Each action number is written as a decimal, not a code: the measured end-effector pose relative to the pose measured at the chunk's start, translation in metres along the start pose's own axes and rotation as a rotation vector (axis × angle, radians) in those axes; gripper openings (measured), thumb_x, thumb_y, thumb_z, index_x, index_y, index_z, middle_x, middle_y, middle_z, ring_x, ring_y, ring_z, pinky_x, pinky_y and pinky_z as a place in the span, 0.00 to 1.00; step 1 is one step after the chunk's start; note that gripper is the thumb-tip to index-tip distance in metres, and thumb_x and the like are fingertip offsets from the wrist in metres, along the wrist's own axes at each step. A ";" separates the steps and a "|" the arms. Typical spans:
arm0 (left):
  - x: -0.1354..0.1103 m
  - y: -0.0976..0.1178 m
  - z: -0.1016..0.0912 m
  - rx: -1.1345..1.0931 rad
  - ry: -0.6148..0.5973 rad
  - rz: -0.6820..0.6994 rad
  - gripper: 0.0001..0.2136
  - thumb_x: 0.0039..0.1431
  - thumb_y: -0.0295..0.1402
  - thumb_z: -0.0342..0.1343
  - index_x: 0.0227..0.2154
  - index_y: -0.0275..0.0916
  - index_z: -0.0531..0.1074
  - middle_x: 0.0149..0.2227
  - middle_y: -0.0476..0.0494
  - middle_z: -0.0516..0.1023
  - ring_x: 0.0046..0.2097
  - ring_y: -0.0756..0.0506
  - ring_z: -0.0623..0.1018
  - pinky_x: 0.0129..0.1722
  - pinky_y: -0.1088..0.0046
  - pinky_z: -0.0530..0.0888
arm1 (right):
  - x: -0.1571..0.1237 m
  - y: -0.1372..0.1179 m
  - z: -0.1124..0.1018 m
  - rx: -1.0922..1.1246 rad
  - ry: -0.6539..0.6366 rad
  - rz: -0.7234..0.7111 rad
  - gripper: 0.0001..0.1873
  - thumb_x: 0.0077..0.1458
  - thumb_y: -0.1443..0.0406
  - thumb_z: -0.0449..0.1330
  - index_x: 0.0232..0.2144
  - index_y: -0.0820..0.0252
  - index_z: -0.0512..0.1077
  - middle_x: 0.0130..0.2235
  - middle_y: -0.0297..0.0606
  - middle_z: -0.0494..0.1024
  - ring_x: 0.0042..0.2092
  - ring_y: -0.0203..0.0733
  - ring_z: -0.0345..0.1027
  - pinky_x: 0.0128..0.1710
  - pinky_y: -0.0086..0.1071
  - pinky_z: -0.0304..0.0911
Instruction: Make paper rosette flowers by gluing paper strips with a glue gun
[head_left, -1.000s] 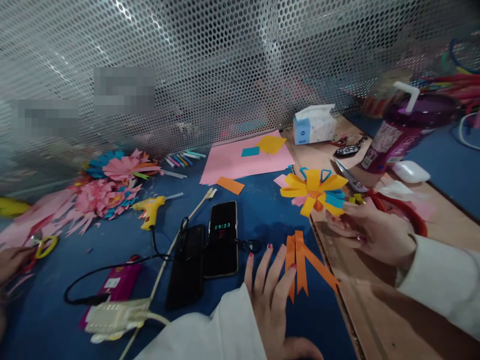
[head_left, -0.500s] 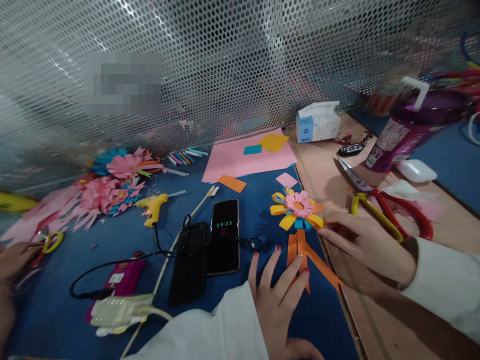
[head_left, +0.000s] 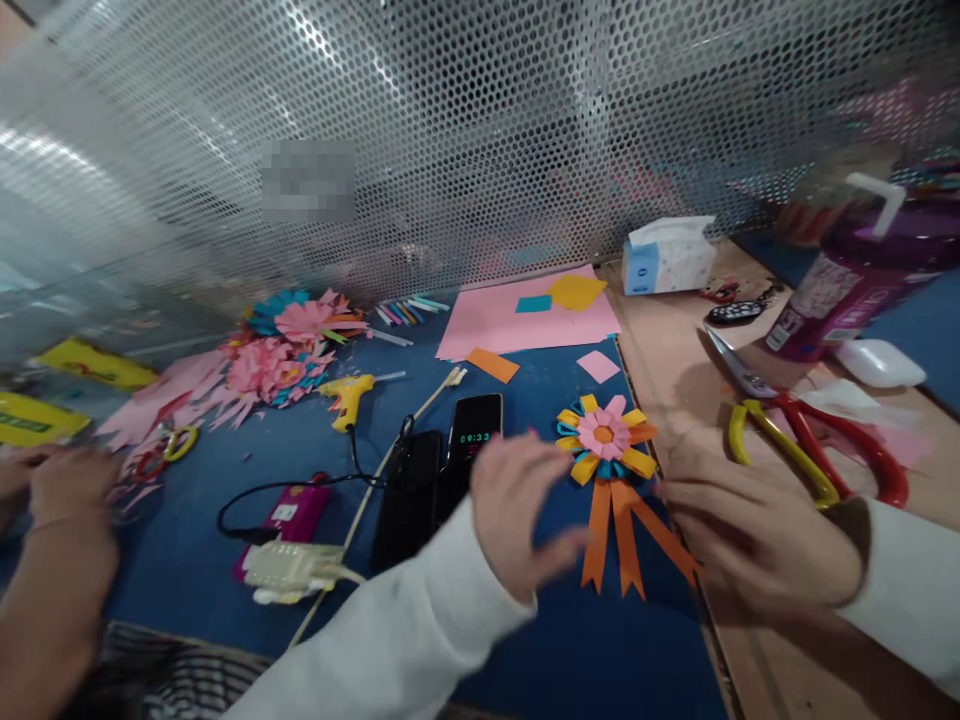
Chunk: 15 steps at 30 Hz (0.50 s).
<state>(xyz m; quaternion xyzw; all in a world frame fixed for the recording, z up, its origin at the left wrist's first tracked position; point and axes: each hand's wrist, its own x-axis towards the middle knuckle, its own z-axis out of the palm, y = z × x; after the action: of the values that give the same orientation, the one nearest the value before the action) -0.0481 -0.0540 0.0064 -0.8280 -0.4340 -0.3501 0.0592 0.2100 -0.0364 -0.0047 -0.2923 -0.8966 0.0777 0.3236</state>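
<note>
A layered paper flower (head_left: 604, 436), pink in the middle with yellow, orange and blue loops, lies on the blue table. Below it spread several orange paper strips (head_left: 626, 540) with notched ends. My left hand (head_left: 516, 510) is raised just left of the strips, partly over the phone; its thumb and fingers are apart and hold nothing. To the right of the flower, my right hand (head_left: 757, 525) is slightly blurred, fingers stretched towards the strips, with nothing seen in it. Large scissors (head_left: 795, 430) with red and yellow handles lie beyond my right hand.
A yellow glue gun (head_left: 349, 400), black phones (head_left: 409, 505), a power bank (head_left: 296, 510) and a cable lie left. Pink paper (head_left: 487, 318) lies behind, before a perforated metal screen (head_left: 465, 130). A purple cup (head_left: 832, 290) stands right. A co-worker's arms (head_left: 67, 550) are far left.
My left hand has lifted off the orange strips and moved left and up. The strips now lie uncovered. My right hand has drawn slightly away from the flower. The view has shifted left.
</note>
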 end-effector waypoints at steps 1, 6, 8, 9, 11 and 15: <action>0.011 -0.016 -0.010 0.103 0.006 -0.054 0.21 0.58 0.48 0.45 0.45 0.39 0.70 0.44 0.40 0.76 0.50 0.42 0.71 0.55 0.60 0.61 | -0.002 -0.001 0.000 -0.007 -0.012 -0.088 0.13 0.56 0.71 0.52 0.43 0.57 0.69 0.39 0.42 0.78 0.39 0.42 0.72 0.37 0.36 0.68; 0.036 -0.089 -0.043 0.605 0.041 -0.627 0.22 0.58 0.42 0.48 0.49 0.33 0.69 0.58 0.30 0.63 0.61 0.30 0.59 0.58 0.47 0.55 | -0.004 -0.004 0.004 -0.129 -0.129 -0.392 0.19 0.56 0.69 0.53 0.50 0.63 0.68 0.51 0.44 0.74 0.51 0.46 0.67 0.45 0.42 0.66; 0.034 -0.109 -0.044 0.667 -0.016 -0.805 0.24 0.58 0.39 0.48 0.52 0.28 0.66 0.61 0.23 0.55 0.63 0.25 0.53 0.57 0.41 0.52 | -0.002 -0.006 0.006 -0.140 -0.201 -0.413 0.22 0.56 0.67 0.53 0.53 0.64 0.65 0.57 0.46 0.68 0.58 0.48 0.61 0.50 0.45 0.63; 0.032 -0.117 -0.042 0.685 -0.036 -0.873 0.25 0.58 0.39 0.48 0.54 0.27 0.63 0.63 0.21 0.51 0.63 0.24 0.51 0.56 0.39 0.51 | 0.000 -0.007 0.007 -0.130 -0.230 -0.407 0.23 0.56 0.66 0.54 0.55 0.64 0.64 0.59 0.46 0.65 0.60 0.48 0.57 0.53 0.46 0.61; 0.031 -0.131 -0.038 0.692 -0.058 -1.016 0.25 0.58 0.38 0.48 0.55 0.27 0.62 0.64 0.20 0.45 0.64 0.22 0.47 0.55 0.35 0.48 | 0.001 -0.007 0.008 -0.100 -0.279 -0.378 0.26 0.57 0.64 0.53 0.58 0.65 0.61 0.60 0.47 0.62 0.62 0.49 0.53 0.57 0.49 0.57; 0.034 -0.148 -0.033 0.546 -0.024 -1.354 0.19 0.56 0.30 0.52 0.50 0.26 0.65 0.63 0.18 0.47 0.63 0.21 0.48 0.54 0.32 0.46 | 0.001 -0.005 0.010 -0.065 -0.328 -0.364 0.26 0.59 0.62 0.51 0.58 0.66 0.60 0.59 0.47 0.65 0.62 0.47 0.54 0.62 0.48 0.48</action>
<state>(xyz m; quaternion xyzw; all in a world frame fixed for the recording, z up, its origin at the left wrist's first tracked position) -0.1650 0.0469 0.0216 -0.3377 -0.9234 -0.1800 0.0292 0.2008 -0.0395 -0.0110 -0.1198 -0.9770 0.0359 0.1728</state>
